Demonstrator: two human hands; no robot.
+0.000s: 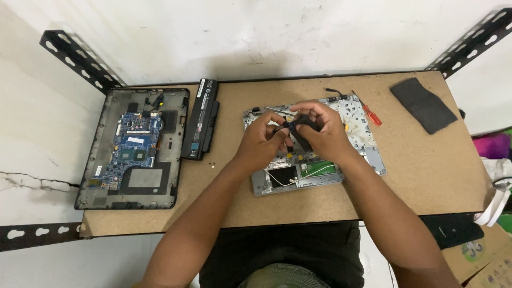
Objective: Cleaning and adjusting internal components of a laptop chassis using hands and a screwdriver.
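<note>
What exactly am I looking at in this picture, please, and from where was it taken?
The picture comes from a camera worn on a person's head, looking down at their own two bare hands over a small chipboard table. The left hand and right hand meet above an opened silver laptop part, and together they pinch a small dark component; what it is exactly I cannot tell. To the left lies another laptop shell with its blue circuit board exposed, and beside it a long black battery. A red-handled screwdriver and a dark grey cloth lie toward the right rear of the table.
</note>
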